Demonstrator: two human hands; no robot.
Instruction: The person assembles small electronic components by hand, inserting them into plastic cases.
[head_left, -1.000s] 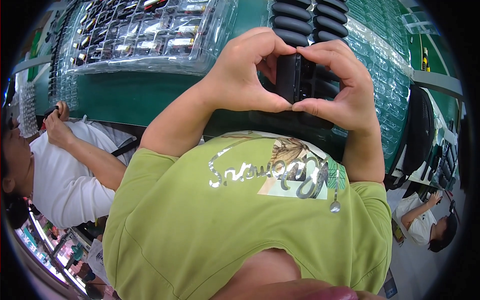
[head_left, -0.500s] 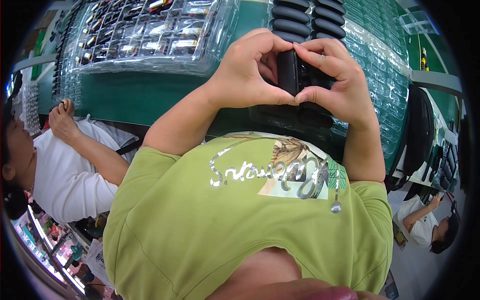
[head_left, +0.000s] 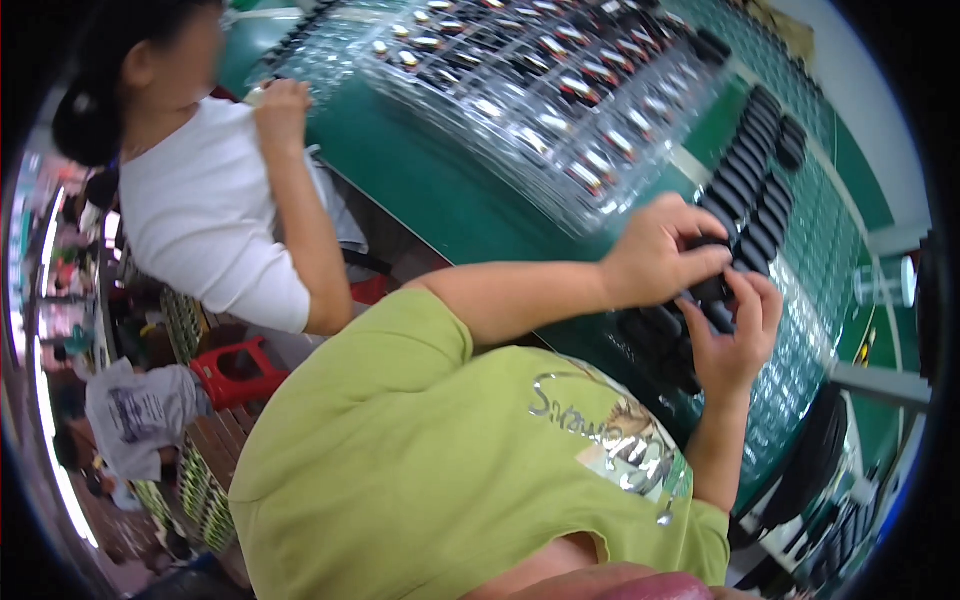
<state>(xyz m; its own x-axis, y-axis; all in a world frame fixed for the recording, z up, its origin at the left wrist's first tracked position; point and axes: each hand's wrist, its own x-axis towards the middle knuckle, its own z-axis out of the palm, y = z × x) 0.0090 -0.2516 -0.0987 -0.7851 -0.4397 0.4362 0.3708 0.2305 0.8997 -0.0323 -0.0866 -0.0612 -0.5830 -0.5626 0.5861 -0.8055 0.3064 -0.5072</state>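
While the left hand point(head_left: 652, 255) pinches a black case point(head_left: 711, 288) between thumb and fingers, the right hand point(head_left: 738, 332) curls partly open beside it, its hold unclear.

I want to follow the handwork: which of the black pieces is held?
The black piece between the left hand and the right hand; the rows of black pieces lie beyond both hands.

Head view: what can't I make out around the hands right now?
Black piece: head view, partly covered by the left hand; its underside is hidden.
Right hand: head view, blur hides whether its fingertips touch the piece.
Small parts in the clear tray: head view, too small and blurred to identify.
Co-worker's hand: head view, too small to tell whether it holds anything.
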